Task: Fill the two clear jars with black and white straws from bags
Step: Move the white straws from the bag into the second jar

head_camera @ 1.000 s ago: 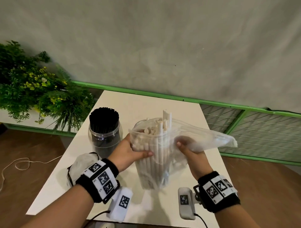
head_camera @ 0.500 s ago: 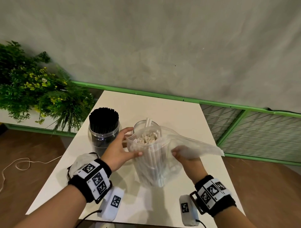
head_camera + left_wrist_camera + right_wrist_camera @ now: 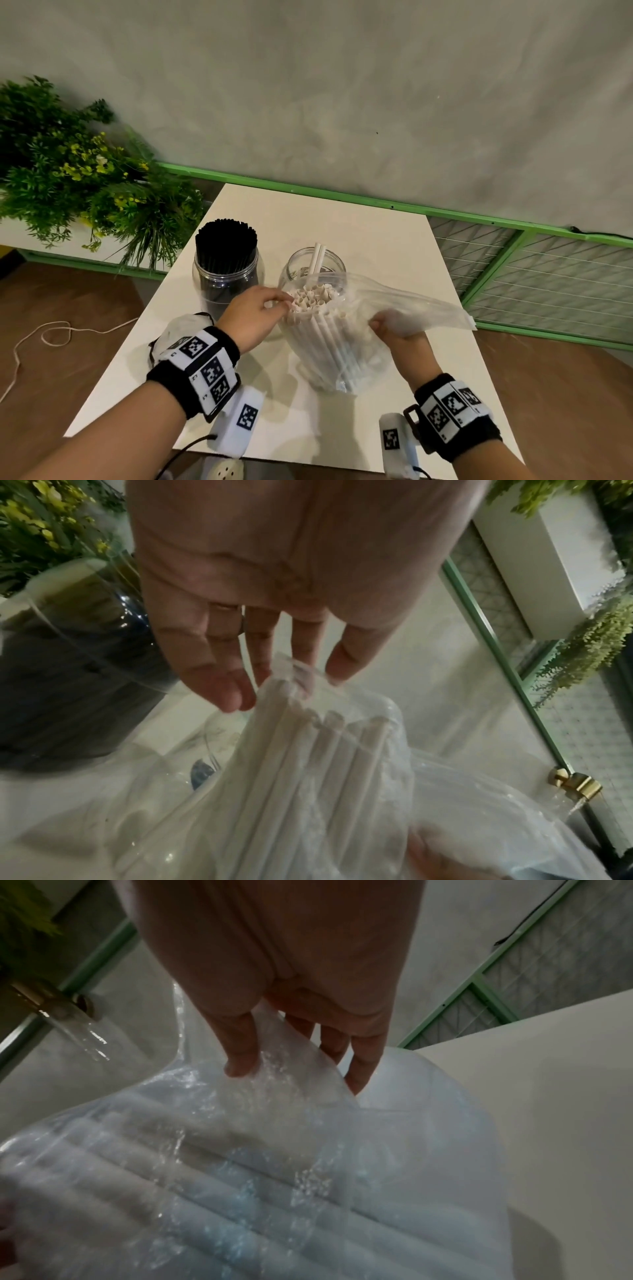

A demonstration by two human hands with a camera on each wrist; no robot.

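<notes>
A pale grey wall (image 3: 342,85) fills the upper half of the head view, with a green-painted frame (image 3: 308,190) running along its foot and wire mesh panels (image 3: 548,274) to the right. Brown floor (image 3: 68,308) lies on both sides, a loose cord (image 3: 44,334) curling on it at the left. A leafy green plant with small yellow flowers (image 3: 78,178) stands at the left, behind the far left corner of the white tabletop (image 3: 359,226).

On the tabletop, a clear plastic bag (image 3: 342,342) of white straws (image 3: 311,298) stands upright near the middle, its open mouth upward and a loose flap trailing to the right. The left hand (image 3: 255,313) is at the mouth of the bag; in the left wrist view its fingertips (image 3: 229,688) pinch the plastic edge at the straw tops. The right hand (image 3: 399,329) grips the loose flap; in the right wrist view its thumb and fingers (image 3: 240,1053) are closed on the film.

Just behind the bag stands a clear jar (image 3: 310,265) holding two white straws that lean against its far rim. To its left, close beside it, a second clear jar (image 3: 227,274) is packed with upright black straws (image 3: 226,240). A crumpled emptied bag (image 3: 181,329) lies on the tabletop nearer the left edge, partly hidden by the left wrist. Both wrists wear black bands with square marker tags (image 3: 202,370).
</notes>
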